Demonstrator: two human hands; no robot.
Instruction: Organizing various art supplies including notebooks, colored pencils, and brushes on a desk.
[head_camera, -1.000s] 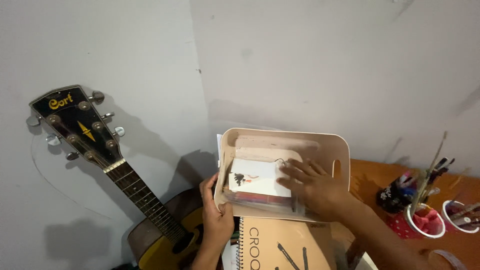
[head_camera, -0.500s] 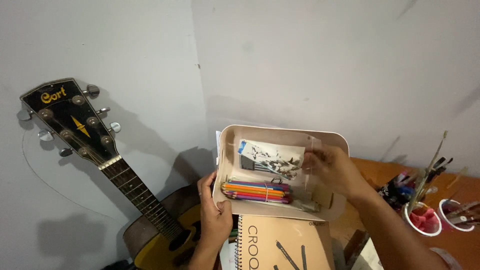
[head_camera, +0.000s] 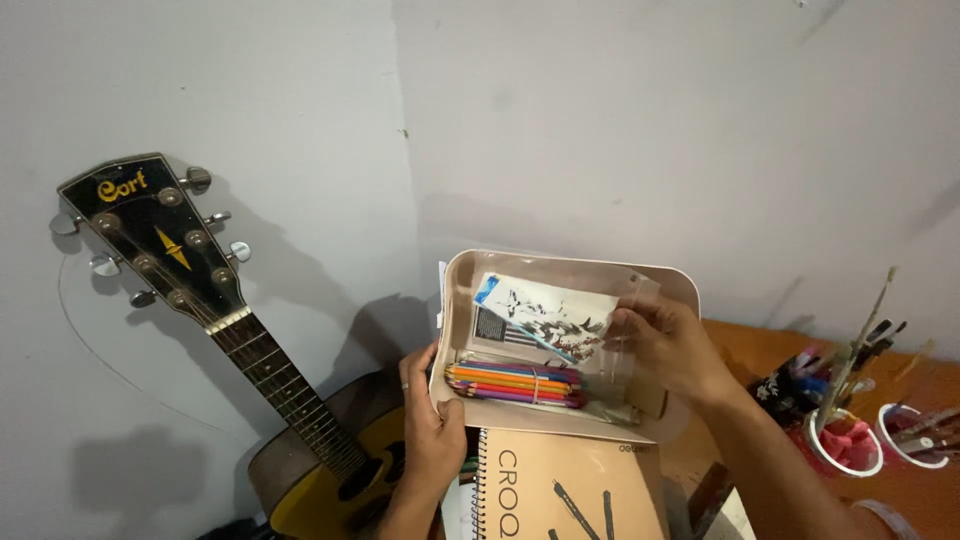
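My left hand grips the left rim of a cream plastic bin that is tipped toward me. Inside lies a rubber-banded bundle of coloured pencils. My right hand reaches into the bin and holds a clear plastic sleeve with printed cards lifted above the pencils. A tan spiral-bound sketchbook lies just below the bin.
An acoustic guitar leans against the grey wall on the left. On the orange-brown table at the right stand cups of brushes and pens. Loose papers lie under the sketchbook.
My right hand picked the sleeve of cards off the pencils and raised it toward the bin's back wall, uncovering the pencil bundle. My left hand kept its grip on the rim.
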